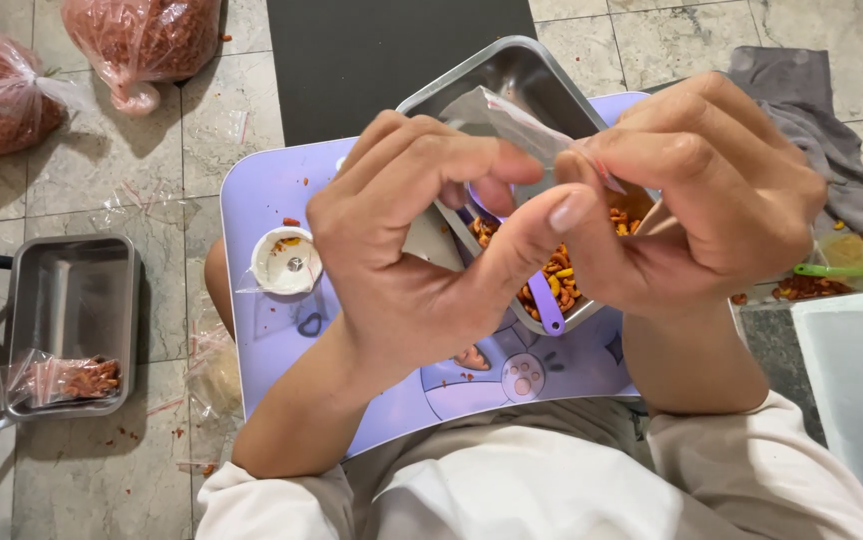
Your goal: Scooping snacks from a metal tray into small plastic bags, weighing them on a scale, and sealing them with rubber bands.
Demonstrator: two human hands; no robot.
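With both my left hand [406, 250] and right hand [696, 200] I pinch the small clear plastic bag [521, 125] at its mouth, fingers closed on it, and I should keep it over the metal tray [511, 75] so the snack mix [556, 275] does not spill.

One head-worn camera, looking steeply down from close above the lap.

There is a single view, so no second picture shares its ground. The lens sits above the seated person's chest and faces almost straight down, with the pale shirt filling the bottom edge and the forearms rising from there toward the middle. The left hand [406, 250] and right hand [696, 195] are very near the lens and take up the centre, hiding much of the lilac lap tray [271, 190] and metal tray [511, 75] beneath them. Farther out, the tiled floor [151, 160] runs to the top and left edges, and things there look much smaller.
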